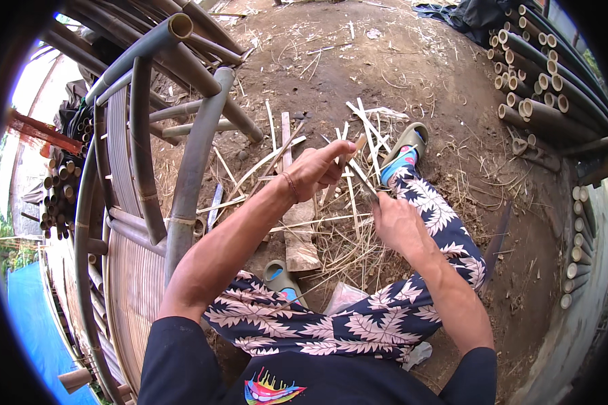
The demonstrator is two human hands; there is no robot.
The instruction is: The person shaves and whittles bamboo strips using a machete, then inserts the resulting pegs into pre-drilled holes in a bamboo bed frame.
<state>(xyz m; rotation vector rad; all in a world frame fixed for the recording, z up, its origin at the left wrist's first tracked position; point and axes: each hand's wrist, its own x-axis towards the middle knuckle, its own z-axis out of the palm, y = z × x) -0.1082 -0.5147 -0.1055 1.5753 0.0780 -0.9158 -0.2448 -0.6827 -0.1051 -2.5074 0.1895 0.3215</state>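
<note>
We pinch a thin pale bamboo sliver [355, 147] in our left hand [321, 169] above the littered dirt ground [412, 74]; our right hand [393, 219], closed on a small blade [365, 182], seems mid-shave. Next stroke needs steady control.

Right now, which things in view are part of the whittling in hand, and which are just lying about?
In use:
- left hand, its grip on a thin bamboo stick
- right hand, its grip on a blade set against the stick

Lying about:
- bamboo frame on the left
- stacked bamboo poles at far right
- split slivers on the dirt
- flat wood block
</note>
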